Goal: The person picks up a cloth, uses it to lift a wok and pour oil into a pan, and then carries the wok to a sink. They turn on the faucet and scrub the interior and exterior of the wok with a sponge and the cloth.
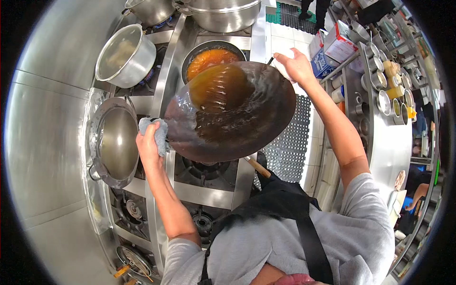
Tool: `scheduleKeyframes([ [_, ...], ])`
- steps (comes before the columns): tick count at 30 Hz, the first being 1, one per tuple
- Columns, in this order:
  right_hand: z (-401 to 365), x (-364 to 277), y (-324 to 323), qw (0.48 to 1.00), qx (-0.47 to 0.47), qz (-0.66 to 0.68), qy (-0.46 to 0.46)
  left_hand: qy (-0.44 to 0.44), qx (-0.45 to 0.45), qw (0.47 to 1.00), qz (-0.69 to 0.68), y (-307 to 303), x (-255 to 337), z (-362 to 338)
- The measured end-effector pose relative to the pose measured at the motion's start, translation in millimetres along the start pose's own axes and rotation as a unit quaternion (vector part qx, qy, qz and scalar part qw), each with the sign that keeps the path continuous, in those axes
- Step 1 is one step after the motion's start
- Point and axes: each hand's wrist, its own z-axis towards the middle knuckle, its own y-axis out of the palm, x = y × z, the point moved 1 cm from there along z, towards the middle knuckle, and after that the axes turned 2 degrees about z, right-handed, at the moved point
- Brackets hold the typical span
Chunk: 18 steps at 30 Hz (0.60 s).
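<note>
A large dark wok (266, 123) hangs tilted over the stove between my two hands, with brown liquid (223, 90) pooled toward its far side. My left hand (149, 142) is closed round the wok's left handle through a grey cloth (160, 135). At the far right of the rim, my right hand (297, 66) grips the other handle with a white cloth (283, 67). Just beyond the wok sits a pan (186, 59) of orange-brown liquid, partly hidden by the wok's far edge. A wooden handle (259, 167) sticks out from under the near side.
To the left, a wok of cloudy liquid (118, 137) and an aluminium pot (107, 66) sit on burners. Big pots (223, 16) stand at the back. Bare burners (204, 223) lie nearer me. Shelves with containers (380, 78) line the right; a person's legs (321, 12) show behind.
</note>
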Motion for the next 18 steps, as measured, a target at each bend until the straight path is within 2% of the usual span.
scheduleKeyframes([
  [9,18,16,10,1.0,-0.01,0.009,0.004,-0.009,0.002,0.999,-0.036,-5,1,9],
  [18,21,13,12,0.999,-0.039,0.01,0.015,-0.058,-0.003,0.994,-0.088,-10,1,18],
])
